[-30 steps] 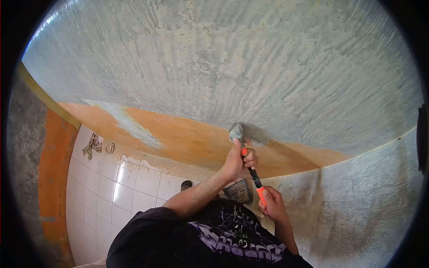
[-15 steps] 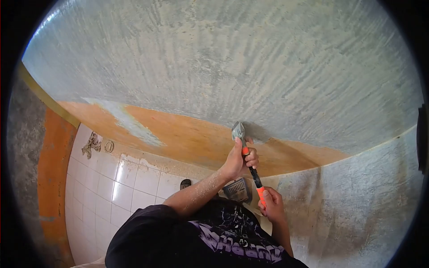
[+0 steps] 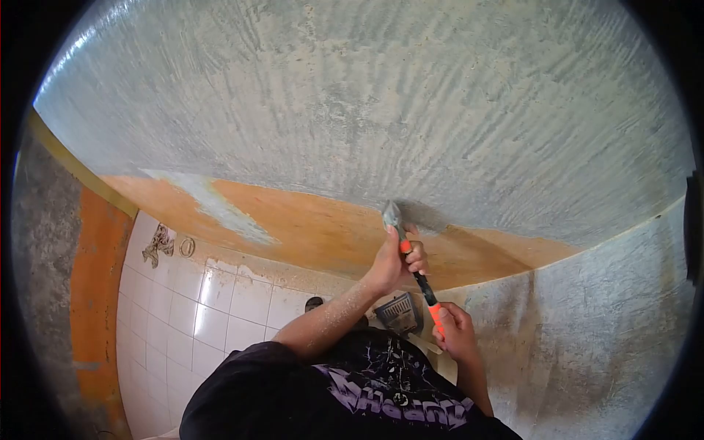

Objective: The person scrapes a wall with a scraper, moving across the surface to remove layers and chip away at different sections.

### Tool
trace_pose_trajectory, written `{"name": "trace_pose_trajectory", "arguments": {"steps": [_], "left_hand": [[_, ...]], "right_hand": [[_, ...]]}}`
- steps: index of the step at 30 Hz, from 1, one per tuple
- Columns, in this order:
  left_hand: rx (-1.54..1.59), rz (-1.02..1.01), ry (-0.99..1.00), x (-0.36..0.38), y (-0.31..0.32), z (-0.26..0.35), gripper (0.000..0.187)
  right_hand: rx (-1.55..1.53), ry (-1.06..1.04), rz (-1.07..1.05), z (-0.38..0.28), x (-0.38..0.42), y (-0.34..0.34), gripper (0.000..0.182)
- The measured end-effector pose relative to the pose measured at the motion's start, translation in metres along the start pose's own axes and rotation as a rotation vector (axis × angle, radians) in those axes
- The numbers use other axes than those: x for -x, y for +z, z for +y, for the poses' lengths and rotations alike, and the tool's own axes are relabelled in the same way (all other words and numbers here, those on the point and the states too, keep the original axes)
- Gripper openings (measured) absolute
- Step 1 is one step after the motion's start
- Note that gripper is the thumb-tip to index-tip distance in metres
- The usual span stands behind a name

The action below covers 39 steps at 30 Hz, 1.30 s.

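A scraper (image 3: 423, 284) with a black handle, orange grips and a pale grey head (image 3: 392, 213) slants up to the wall. Its head meets the wall where the grey scraped surface (image 3: 352, 110) borders the orange paint (image 3: 308, 218). My left hand (image 3: 400, 262) is wrapped round the upper handle just below the head, thumb along it. Lower down, my right hand (image 3: 455, 334) grips the orange end. Pale dust coats my left forearm. The exact edge of the scraper head is too small to make out.
White floor tiles (image 3: 165, 308) lie below left, with a crumpled rag (image 3: 158, 246) and a ring-shaped roll (image 3: 187, 247) by the wall. A grey crate-like container (image 3: 400, 314) stands near my feet. A stained grey side wall (image 3: 587, 323) closes the right.
The view has shifted slightly, so the floor and walls sit a little farther right. My right hand and the handle's lower end appear farther right, while the scraper head stays near the same paint border.
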<state>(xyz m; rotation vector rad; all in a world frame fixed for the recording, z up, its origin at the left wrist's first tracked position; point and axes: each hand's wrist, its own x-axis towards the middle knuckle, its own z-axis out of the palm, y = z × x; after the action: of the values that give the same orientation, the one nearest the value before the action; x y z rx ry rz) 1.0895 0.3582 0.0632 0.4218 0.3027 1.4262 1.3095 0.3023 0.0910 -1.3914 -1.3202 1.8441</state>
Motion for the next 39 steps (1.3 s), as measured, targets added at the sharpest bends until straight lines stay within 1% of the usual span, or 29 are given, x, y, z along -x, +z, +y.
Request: {"name": "trace_pose_trajectory", "arguments": {"steps": [1,4,7,10,14,17,19,23,25,28,30,31,34,37,39], "left_hand": [[-0.002,-0.031,0.020,0.002,-0.004,0.001,0.055],[-0.007,-0.007,0.033,0.003,-0.004,0.002,0.055],[0.022,0.082,0.026,-0.002,0.010,-0.005,0.057],[-0.008,0.080,0.051,0.004,0.001,0.005,0.058],[-0.016,0.011,0.079,0.007,-0.003,0.012,0.058],[0.036,0.110,-0.022,0.003,0.009,0.003,0.057],[-0.008,0.047,-0.034,0.003,0.008,0.005,0.057],[0.022,-0.017,0.062,0.006,-0.007,0.010,0.058],[-0.023,0.018,0.082,0.008,-0.004,0.013,0.058],[-0.032,0.086,0.058,0.006,0.007,0.010,0.059],[-0.036,0.046,0.083,0.007,0.001,0.016,0.059],[-0.013,0.059,0.094,0.009,-0.005,0.018,0.059],[0.006,0.045,0.108,0.010,-0.012,0.022,0.060],[0.003,0.067,0.087,0.008,-0.005,0.017,0.061],[0.000,0.094,0.075,0.005,-0.003,0.015,0.061]], "right_hand": [[0.016,0.012,0.003,0.001,0.000,0.004,0.030],[-0.017,-0.030,0.015,0.003,0.002,0.009,0.030],[0.004,-0.058,0.031,-0.001,0.001,-0.004,0.029],[-0.054,0.042,-0.024,-0.007,0.000,0.011,0.027],[-0.081,0.017,-0.006,0.001,-0.001,0.017,0.026],[-0.096,0.012,0.010,-0.004,0.003,0.008,0.024],[-0.084,0.034,0.004,-0.004,0.003,0.002,0.024],[-0.044,0.013,0.015,-0.008,0.002,0.019,0.023],[-0.063,0.003,0.018,-0.006,0.001,0.021,0.023],[-0.074,0.020,0.020,-0.009,0.003,0.011,0.024],[-0.035,-0.013,0.002,-0.012,-0.005,0.020,0.026],[-0.015,-0.027,-0.004,-0.011,-0.007,0.024,0.027],[-0.038,-0.070,-0.014,0.002,-0.015,0.027,0.027],[-0.046,-0.030,-0.004,-0.013,-0.007,0.022,0.028],[-0.089,-0.009,-0.029,-0.012,-0.007,0.010,0.027]]}}
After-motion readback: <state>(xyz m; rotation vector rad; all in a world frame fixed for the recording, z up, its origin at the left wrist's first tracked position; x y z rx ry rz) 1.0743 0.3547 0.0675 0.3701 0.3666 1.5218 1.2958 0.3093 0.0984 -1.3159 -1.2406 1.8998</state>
